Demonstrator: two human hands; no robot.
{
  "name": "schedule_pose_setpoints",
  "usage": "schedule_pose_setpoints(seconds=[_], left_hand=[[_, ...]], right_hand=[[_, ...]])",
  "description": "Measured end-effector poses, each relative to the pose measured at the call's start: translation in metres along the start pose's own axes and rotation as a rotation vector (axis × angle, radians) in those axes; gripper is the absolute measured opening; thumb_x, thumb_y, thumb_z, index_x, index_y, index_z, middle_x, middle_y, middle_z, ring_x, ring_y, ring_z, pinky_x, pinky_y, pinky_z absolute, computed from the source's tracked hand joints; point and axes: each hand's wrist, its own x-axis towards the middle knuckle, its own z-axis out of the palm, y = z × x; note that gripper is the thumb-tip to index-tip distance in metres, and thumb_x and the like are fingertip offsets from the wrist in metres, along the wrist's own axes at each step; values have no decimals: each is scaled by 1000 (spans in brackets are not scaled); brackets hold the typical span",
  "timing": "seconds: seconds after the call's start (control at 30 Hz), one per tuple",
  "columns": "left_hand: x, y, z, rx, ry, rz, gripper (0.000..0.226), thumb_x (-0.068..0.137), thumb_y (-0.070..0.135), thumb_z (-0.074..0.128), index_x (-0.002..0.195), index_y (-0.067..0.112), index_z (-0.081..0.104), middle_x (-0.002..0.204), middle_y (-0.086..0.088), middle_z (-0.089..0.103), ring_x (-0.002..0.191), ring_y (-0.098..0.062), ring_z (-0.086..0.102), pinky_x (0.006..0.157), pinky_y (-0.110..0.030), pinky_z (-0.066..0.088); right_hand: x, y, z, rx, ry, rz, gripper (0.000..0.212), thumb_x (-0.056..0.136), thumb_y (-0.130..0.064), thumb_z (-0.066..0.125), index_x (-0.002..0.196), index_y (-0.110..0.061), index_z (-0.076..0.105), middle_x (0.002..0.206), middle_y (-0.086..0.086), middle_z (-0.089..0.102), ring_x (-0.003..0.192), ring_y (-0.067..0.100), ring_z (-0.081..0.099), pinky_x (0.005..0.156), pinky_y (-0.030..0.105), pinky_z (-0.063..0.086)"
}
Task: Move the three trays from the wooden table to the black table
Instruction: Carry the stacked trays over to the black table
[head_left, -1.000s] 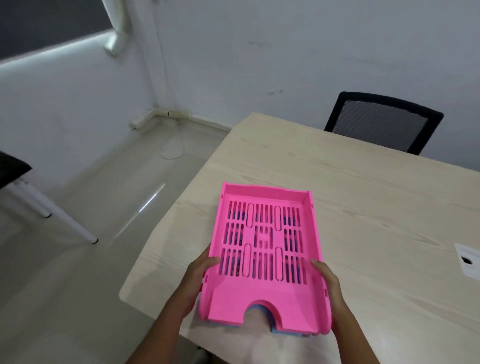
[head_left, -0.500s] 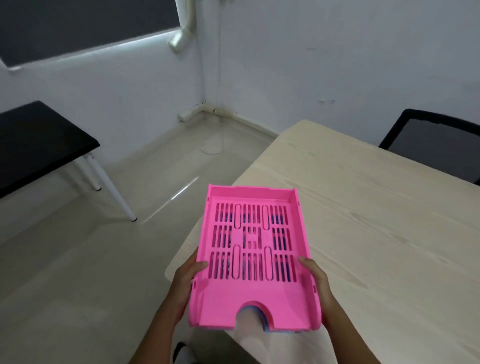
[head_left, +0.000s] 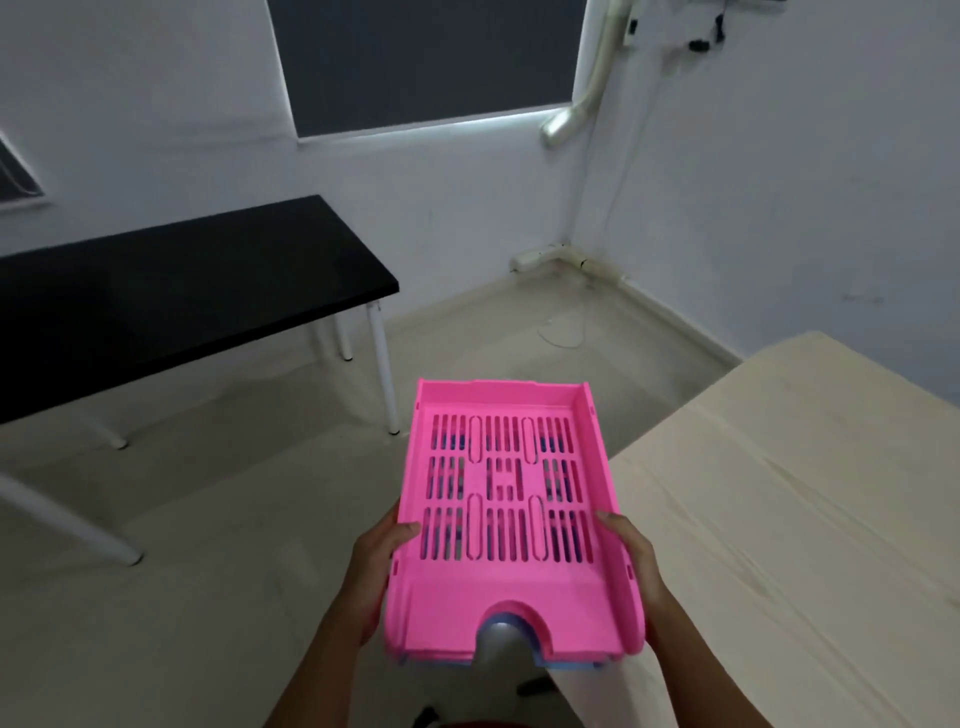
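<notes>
A stack of trays is held in the air in front of me, over the floor just left of the wooden table (head_left: 779, 509). The pink slotted tray (head_left: 506, 582) is on top, and a blue tray (head_left: 571, 664) peeks out underneath at its near edge. Whether a third tray is in the stack I cannot tell. My left hand (head_left: 376, 566) grips the stack's left side and my right hand (head_left: 636, 566) grips its right side. The black table (head_left: 171, 296) stands ahead to the left, apart from the stack.
White legs (head_left: 382, 364) hold up the black table. Pale floor (head_left: 208, 519) lies between the two tables. A white wall with a dark window (head_left: 431, 62) is behind, with a pipe (head_left: 587, 88) in the corner.
The view has swung left, away from the wooden table and chair. The tray stack has come off the wooden table and now hangs over the floor. The black table has come into full view.
</notes>
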Motion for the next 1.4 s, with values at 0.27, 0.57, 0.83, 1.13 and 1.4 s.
schedule_pose_setpoints(seconds=[0.27, 0.57, 0.83, 1.13, 1.4], left_hand=[[-6, 25, -110, -138, 247, 48, 77, 57, 30, 78, 129, 5, 63, 110, -32, 71, 89, -39, 69, 86, -53, 54], [5, 66, -202, -159, 427, 176, 49, 78, 14, 69, 127, 6, 64, 95, -18, 78, 79, -34, 72, 80, -49, 58], [78, 147, -287, -169, 510, 247, 46, 79, 22, 69, 123, 6, 66, 95, -21, 75, 84, -40, 68, 85, -60, 52], [178, 250, -389, -199, 579, 273, 41, 77, 25, 73, 114, 7, 71, 97, -24, 73, 82, -39, 70, 82, -56, 56], [250, 290, -468, -252, 644, 224, 27, 85, 16, 68, 112, 14, 73, 95, -20, 77, 79, -34, 72, 75, -46, 57]], right_hand=[[65, 20, 117, -144, -161, 46, 87, 56, -47, 88, 122, 4, 63, 105, 26, 71, 86, 39, 70, 77, 47, 58], [142, 22, 229, -257, -270, -5, 77, 72, -45, 77, 128, 5, 58, 114, 35, 67, 88, 42, 70, 79, 53, 59], [263, -4, 353, -296, -358, -48, 65, 75, -43, 71, 124, 0, 63, 103, 26, 73, 81, 39, 72, 73, 47, 60], [407, -30, 491, -341, -476, 24, 57, 85, -42, 61, 124, -1, 61, 105, 24, 72, 90, 41, 70, 79, 50, 58], [497, -29, 572, -356, -510, 111, 68, 79, -49, 68, 130, -5, 60, 118, 31, 66, 96, 41, 69, 81, 48, 58]])
